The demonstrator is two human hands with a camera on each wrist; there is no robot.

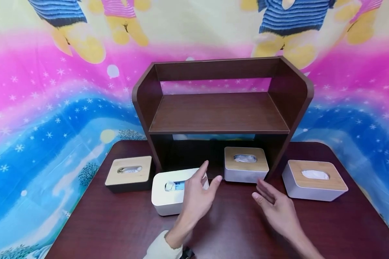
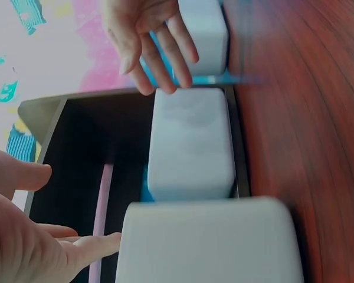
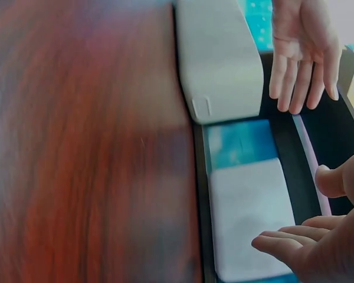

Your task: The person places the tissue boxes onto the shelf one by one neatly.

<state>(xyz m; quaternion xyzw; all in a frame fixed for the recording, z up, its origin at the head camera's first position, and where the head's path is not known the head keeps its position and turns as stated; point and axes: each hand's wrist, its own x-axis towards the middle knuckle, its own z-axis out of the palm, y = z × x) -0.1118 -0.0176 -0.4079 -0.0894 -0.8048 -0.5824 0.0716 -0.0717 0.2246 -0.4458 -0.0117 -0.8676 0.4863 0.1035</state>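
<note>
My left hand (image 1: 197, 196) is held out over the right end of a white tissue box (image 1: 173, 198), fingers extended and thumb apart. Whether its fingers touch the box cannot be told. My right hand (image 1: 278, 212) hovers with straight fingers in front of a wood-topped white tissue box (image 1: 246, 174), which sits in the lower right of the brown desk shelf (image 1: 220, 111). In the right wrist view that box (image 3: 248, 212) lies just past the right fingertips (image 3: 271, 244). Neither hand grips anything.
A black tissue box with a pale wood top (image 1: 128, 187) stands on the table's left. Another wood-topped white tissue box (image 1: 314, 192) is right of the shelf. The dark red table (image 1: 116, 223) backs onto a printed cloth (image 1: 68, 90).
</note>
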